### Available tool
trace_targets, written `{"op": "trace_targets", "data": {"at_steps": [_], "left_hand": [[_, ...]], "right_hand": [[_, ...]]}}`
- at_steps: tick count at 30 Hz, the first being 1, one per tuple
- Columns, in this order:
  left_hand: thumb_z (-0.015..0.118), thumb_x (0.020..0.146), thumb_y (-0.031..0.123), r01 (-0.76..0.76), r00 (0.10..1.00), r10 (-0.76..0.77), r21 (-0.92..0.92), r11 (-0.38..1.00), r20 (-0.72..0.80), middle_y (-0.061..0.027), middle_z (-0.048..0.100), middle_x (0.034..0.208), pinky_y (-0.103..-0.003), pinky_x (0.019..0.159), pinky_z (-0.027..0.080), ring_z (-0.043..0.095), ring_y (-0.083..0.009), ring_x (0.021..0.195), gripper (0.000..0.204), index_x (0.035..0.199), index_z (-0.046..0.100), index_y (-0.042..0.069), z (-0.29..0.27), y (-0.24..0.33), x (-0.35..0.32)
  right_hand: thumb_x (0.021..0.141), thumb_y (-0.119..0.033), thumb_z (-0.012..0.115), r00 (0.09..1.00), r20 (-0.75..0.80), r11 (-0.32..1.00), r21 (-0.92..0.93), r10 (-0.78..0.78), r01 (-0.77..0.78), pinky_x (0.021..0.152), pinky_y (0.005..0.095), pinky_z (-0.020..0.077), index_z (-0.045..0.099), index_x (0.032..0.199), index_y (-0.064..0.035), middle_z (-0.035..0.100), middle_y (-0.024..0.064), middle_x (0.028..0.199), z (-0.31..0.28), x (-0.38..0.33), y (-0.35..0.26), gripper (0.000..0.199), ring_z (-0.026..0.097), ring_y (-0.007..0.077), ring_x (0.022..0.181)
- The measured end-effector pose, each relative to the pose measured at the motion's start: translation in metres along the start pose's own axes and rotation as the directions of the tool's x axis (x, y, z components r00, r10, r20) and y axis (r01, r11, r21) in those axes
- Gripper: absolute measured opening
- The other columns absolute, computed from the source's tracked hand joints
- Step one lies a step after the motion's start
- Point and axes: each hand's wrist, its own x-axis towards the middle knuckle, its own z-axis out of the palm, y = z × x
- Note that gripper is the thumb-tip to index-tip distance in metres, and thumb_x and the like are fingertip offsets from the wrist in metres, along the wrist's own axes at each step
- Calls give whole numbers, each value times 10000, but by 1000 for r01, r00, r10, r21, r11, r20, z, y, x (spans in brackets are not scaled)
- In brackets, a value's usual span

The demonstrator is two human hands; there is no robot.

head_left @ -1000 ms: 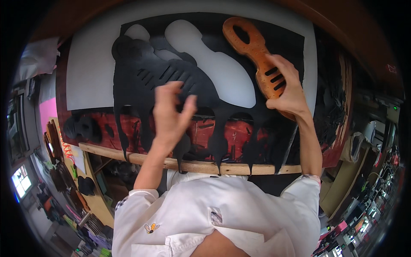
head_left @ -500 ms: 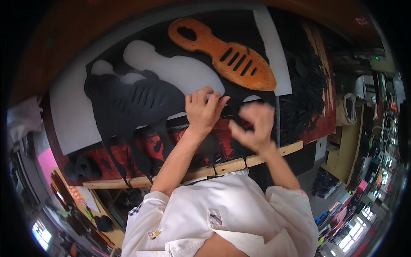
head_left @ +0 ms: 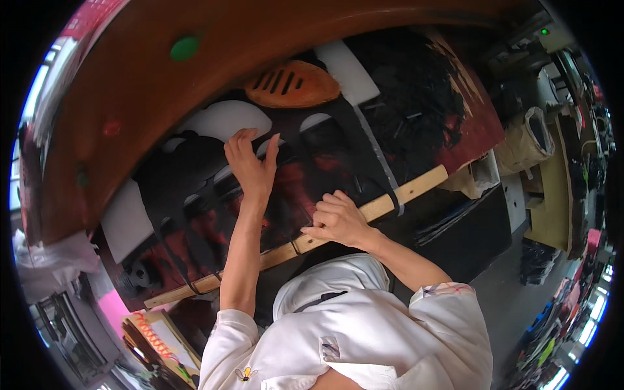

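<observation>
Both hands have left the orange slotted piece [head_left: 294, 84]: a second ago the right hand [head_left: 341, 220] lay on it, and now that hand is down at the wooden strip [head_left: 419, 186] along the near edge of the table. The view has swung too, and a brown panel [head_left: 140, 91] (with a green button [head_left: 185, 48] on it) now hides the far end of the piece.

The right hand's fingers are curled; whether they grasp anything I cannot tell. The left hand [head_left: 250, 166] is empty as far as shows, thumb spread from the fingers, over the black sheet [head_left: 179, 162] and just beside the white cut-out [head_left: 224, 120].

Out of either hand's grip, the orange piece lies on the black sheet beyond both hands, up and to the right of the left one and well apart from the right one. Black scraps [head_left: 409, 97] lie farther right.
</observation>
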Motion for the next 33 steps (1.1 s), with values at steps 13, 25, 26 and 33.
{"op": "trace_targets", "data": {"at_steps": [13, 25, 26, 33], "left_hand": [[791, 829, 245, -251, 884, 338, 280, 926, -324, -139, 548, 1134, -452, 862, 371, 491, -332, 1083, 472, 1166, 548, 21, -18, 26, 58], [460, 978, 538, -146, 822, 353, 434, 889, -447, -266, 235, 1479, -619, 1033, 196, 238, -474, 1340, 738, 1422, 313, -33, -39, -10, 112], [460, 977, 541, -117, 853, 294, 392, 913, -430, -271, 233, 1490, -618, 1042, 190, 238, -474, 1345, 745, 1426, 311, -35, -42, -8, 98], [526, 923, 279, 19, 997, -32, 180, 984, 65, -259, 238, 1506, -609, 1106, 197, 275, -424, 1364, 574, 1400, 396, -13, -90, 67, -76]], "right_hand": [[717, -286, 806, 974, -180, 987, -103, -141, 124, 733, 354, 399, 576, 559, -119, 543, 23, 642, 10, 7, 1, 325, 530, 211, 716], [722, -239, 802, 977, -198, 994, -80, -82, 67, 721, 355, 419, 572, 541, -97, 550, 42, 642, 16, 4, 3, 325, 555, 223, 695], [723, -240, 800, 978, -192, 995, -81, -79, 65, 718, 357, 420, 575, 543, -94, 550, 44, 643, 16, 4, 3, 323, 557, 226, 693], [769, -252, 721, 997, -71, 998, -65, 4, -8, 796, 374, 437, 688, 675, -54, 638, 78, 729, 16, 4, 4, 221, 602, 239, 791]]}}
